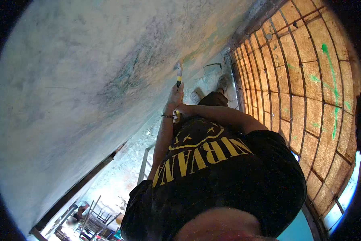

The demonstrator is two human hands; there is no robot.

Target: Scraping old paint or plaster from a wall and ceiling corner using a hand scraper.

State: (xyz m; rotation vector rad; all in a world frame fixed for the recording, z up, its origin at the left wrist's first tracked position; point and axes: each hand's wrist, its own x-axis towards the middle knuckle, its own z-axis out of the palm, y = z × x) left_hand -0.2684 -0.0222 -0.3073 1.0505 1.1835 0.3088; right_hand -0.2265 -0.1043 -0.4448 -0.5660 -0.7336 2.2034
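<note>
My left hand (175, 95), with a dark bracelet on its wrist, grips the black and yellow handle of a scraper (179, 72). The scraper's metal blade points away from me and meets the plaster wall (132, 72) or stands very close to it. Pale and patchy, that wall shows rough greenish areas near the blade. My right hand (183, 109) lies against my left wrist, its fingers mostly hidden. A small yellow and white thing (176, 116) shows just below it; I cannot tell whether the right hand holds it.
On my right stands a rusty metal grille (292, 90) over amber panes marked with green paint. My shoes (195, 97) are on a pale, stained floor (209, 73). At the lower left, beyond a dark frame edge (78, 186), are stacked furniture (97, 223) and a person (79, 214).
</note>
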